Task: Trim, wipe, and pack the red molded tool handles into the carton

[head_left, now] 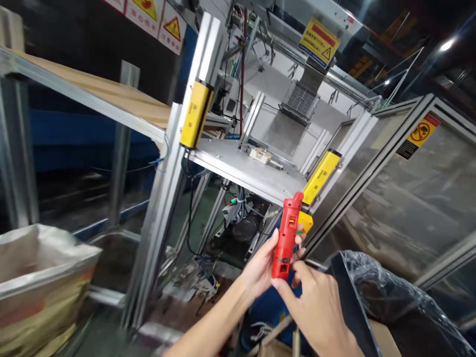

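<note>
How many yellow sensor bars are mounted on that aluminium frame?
2: one sensor bar on the left post, the other on the right post, just above the red part. More may be hidden.

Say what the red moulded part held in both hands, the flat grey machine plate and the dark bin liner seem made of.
Red moulded part, gripped by the left hand and right hand: likely plastic, uniform colour, satin sheen, moulded slots. Flat grey machine plate: probably aluminium or steel, brushed dull reflection. Dark bin liner: thin plastic film, crinkled and glossy.
</note>
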Tool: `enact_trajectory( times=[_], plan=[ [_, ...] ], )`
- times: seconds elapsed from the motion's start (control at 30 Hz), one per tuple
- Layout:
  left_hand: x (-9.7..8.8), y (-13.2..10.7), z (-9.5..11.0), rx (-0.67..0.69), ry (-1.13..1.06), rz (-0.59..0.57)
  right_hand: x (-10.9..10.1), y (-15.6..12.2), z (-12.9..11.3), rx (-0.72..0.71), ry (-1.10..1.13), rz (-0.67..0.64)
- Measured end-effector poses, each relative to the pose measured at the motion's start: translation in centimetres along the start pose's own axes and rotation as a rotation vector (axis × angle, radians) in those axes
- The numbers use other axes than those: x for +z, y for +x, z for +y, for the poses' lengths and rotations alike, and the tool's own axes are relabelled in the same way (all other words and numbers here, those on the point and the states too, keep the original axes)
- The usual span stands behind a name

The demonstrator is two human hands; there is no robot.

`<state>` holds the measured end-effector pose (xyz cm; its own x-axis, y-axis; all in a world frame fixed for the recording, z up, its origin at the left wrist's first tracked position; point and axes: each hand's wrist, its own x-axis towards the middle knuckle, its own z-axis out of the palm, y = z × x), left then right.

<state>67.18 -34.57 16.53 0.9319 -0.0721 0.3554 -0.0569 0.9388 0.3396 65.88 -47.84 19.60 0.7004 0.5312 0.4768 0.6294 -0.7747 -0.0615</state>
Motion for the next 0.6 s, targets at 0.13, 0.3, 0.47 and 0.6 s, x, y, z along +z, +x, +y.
enact_trajectory(
  times=[0.13,0.3,0.47,0.6],
  plan=[
    [-1.1,0.0,5.2,0.166,0.104,0.157,3.3,3.4,-4.0,-0.042,0.084,0.202],
    [-1.5,1.6,13.5,0.104,0.285,0.106,5.3,9.5,-8.9,-0.002,0.213,0.274],
    [-5.7,0.9,20.4,0.192,0.611,0.061,3.9,18.7,-11.5,0.132,0.064,0.287],
    [-11.6,-4.2,23.8,0.15,1.124,-0.093,3.1,28.7,-11.7,0.374,-0.319,0.093]
  ],
)
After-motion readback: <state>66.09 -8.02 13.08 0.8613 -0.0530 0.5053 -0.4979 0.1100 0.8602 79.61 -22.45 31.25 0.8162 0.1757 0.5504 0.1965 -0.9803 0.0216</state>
